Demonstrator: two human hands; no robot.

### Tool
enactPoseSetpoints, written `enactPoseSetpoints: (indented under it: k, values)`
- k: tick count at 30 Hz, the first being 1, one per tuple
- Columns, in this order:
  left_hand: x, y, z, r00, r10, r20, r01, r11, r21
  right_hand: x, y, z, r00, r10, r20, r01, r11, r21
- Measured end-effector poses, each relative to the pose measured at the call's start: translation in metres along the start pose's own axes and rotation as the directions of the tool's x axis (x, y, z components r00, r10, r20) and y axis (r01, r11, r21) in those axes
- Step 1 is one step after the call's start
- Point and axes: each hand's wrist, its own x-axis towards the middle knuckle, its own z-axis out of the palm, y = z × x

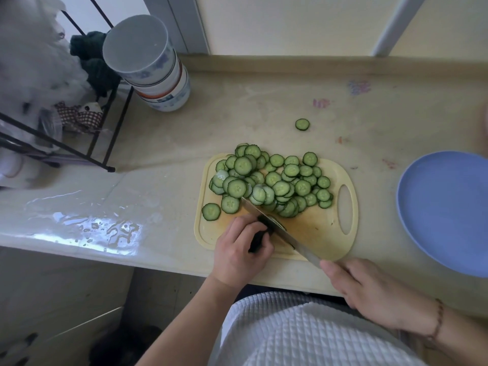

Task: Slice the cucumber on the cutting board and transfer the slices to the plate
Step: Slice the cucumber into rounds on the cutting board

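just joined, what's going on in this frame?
A person is slicing a cucumber on a yellow cutting board. The left hand holds down the short dark cucumber end, and the right hand has its grip on the knife, blade against that last piece. A heap of slices covers the board's far half; one stray slice lies on the counter. The blue plate on the right holds nothing yet.
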Motion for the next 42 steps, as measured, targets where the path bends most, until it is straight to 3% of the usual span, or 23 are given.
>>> enactPoseSetpoints:
  k: [19, 29, 42]
  values:
    - [0.000, 0.002, 0.001, 1.000, 0.000, -0.006, 0.000, 1.000, 0.016, 0.009, -0.004, 0.010, 0.997, -0.073, -0.008, 0.072, 0.994, -0.080]
    - [-0.003, 0.001, 0.001, 0.998, -0.060, -0.024, 0.060, 0.998, -0.005, 0.002, -0.007, 0.001, 0.997, -0.072, -0.017, 0.073, 0.997, 0.006]
    - [-0.002, 0.001, 0.002, 0.995, -0.092, -0.043, 0.092, 0.996, -0.002, -0.010, -0.013, -0.012, 0.998, -0.065, 0.007, 0.066, 0.997, -0.048]
